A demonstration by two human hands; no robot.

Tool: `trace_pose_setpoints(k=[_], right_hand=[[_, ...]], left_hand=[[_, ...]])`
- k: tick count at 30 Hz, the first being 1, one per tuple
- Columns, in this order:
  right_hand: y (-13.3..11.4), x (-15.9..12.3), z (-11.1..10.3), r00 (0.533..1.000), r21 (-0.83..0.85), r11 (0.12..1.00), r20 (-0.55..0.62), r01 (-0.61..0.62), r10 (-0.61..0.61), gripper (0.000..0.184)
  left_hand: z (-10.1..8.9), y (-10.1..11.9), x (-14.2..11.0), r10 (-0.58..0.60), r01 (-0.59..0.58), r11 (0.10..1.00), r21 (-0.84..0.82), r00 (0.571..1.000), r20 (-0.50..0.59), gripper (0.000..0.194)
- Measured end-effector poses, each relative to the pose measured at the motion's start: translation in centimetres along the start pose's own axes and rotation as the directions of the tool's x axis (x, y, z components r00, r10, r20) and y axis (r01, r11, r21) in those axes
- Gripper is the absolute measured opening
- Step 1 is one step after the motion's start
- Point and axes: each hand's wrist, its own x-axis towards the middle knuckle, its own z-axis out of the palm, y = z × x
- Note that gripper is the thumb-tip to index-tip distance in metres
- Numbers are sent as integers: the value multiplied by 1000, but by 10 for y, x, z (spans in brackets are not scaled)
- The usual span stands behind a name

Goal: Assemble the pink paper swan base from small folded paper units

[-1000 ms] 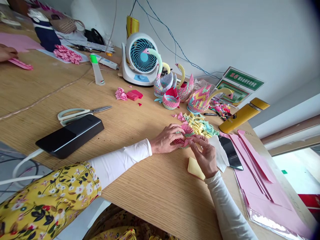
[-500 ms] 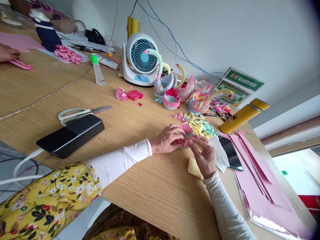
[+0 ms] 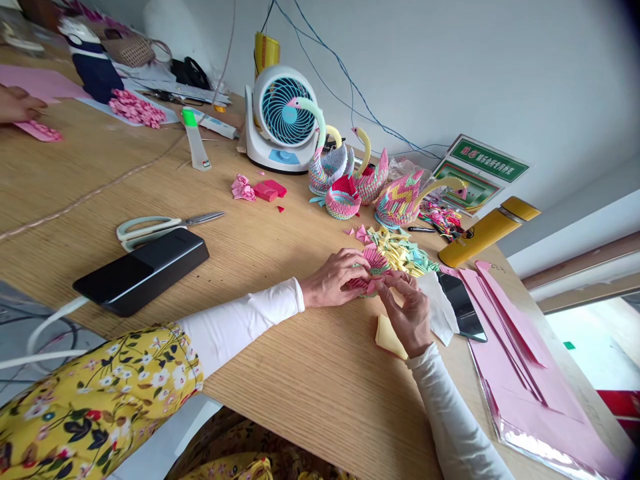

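Observation:
My left hand (image 3: pixel 337 279) is closed around the left side of a round, pink-and-green folded-paper piece (image 3: pixel 376 261) on the wooden table. At the near right edge of that piece, my right hand (image 3: pixel 409 308) pinches with thumb and fingertips. Whether a separate small pink paper lies in that pinch is too small to tell. Just behind the piece spreads a pile of yellow and green folded paper triangles (image 3: pixel 400 250), with a few pink triangles (image 3: pixel 363 235) at its left. A cream-coloured folded pad (image 3: pixel 390 339) lies below my right hand.
Several paper swans (image 3: pixel 397 200) stand behind the pile, beside a white fan (image 3: pixel 285 110). To the right are a phone (image 3: pixel 463 307), a yellow bottle (image 3: pixel 487 231) and pink paper sheets (image 3: pixel 530 373). Scissors (image 3: pixel 150 230) and a black box (image 3: pixel 143 270) lie left. Another person's hand (image 3: pixel 20 105) shows far left.
My right hand has shifted very slightly left against the paper piece. My left hand stays where it was. The other person's hand and its pink strip have moved a little.

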Motion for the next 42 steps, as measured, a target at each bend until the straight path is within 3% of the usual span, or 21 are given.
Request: trace_pose_setpoints(k=[18, 23, 33, 36, 39, 40, 42], right_hand=[[-10, 2, -1, 982, -249, 950, 41, 190, -185, 14], [-9, 1, 1, 978, -302, 930, 66, 209, -199, 12], [-11, -5, 11, 973, -312, 924, 9, 223, -232, 15], [-12, -4, 8, 987, -216, 965, -25, 152, -161, 13], [-15, 0, 1, 995, 87, 996, -100, 2, 6, 12], [-17, 1, -1, 988, 235, 970, -127, -55, 87, 12], [-23, 4, -6, 954, 536, 830, -140, -153, 266, 12]], left_hand=[[5, -5, -3, 15, -16, 999, -47, 999, -34, 21], [6, -5, -4, 16, -17, 999, -37, 999, -34, 24], [5, -5, -2, 40, -42, 998, -41, 998, -39, 23], [5, -5, -2, 36, -38, 999, -32, 998, -41, 23], [3, -1, -3, 15, -17, 999, -28, 998, -55, 26], [1, 1, -2, 4, -6, 999, -32, 998, -67, 27], [-4, 10, 0, -25, 20, 999, -47, 994, -103, 26]])
